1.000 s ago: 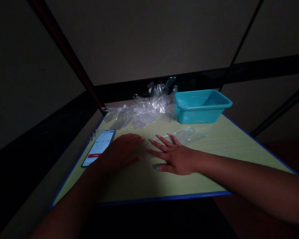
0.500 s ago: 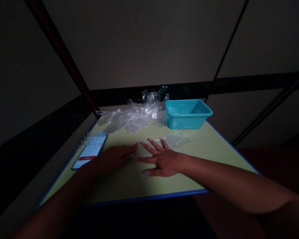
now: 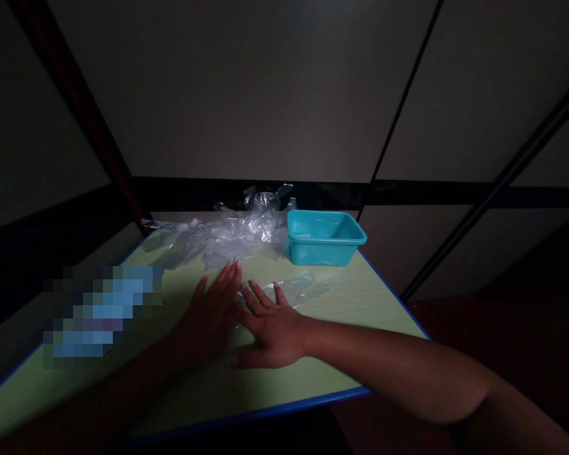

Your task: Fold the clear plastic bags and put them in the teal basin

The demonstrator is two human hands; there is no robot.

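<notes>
At the bottom of the frame runs the blue edge of a pale green desk [image 3: 346,335]. The right forearm comes in from the lower right corner, bent at the elbow, and reaches leftward across that edge. The right hand [image 3: 277,335] lies palm down at the centre, its fingers spread wide, with the thumb stretched out toward the lower left. Its fingertips meet the near end of a clear plastic film [image 3: 294,291], which lies flat on the desk and runs from them toward the right. The left forearm slants up from the lower left, in shadow. The left hand [image 3: 211,313] is also palm down, just beside the right; its fingers are straight and mostly together, one a little apart on the left side. Whether it touches the film or the other hand, I cannot tell. Left of the hands, a pixelated bluish patch [image 3: 107,309] hides something. Farther off, right of centre, stands a turquoise tub [image 3: 325,254]; against its left side spreads a crumpled heap of clear plastic [image 3: 251,234]. Behind rises a dim wall [image 3: 265,95].
</notes>
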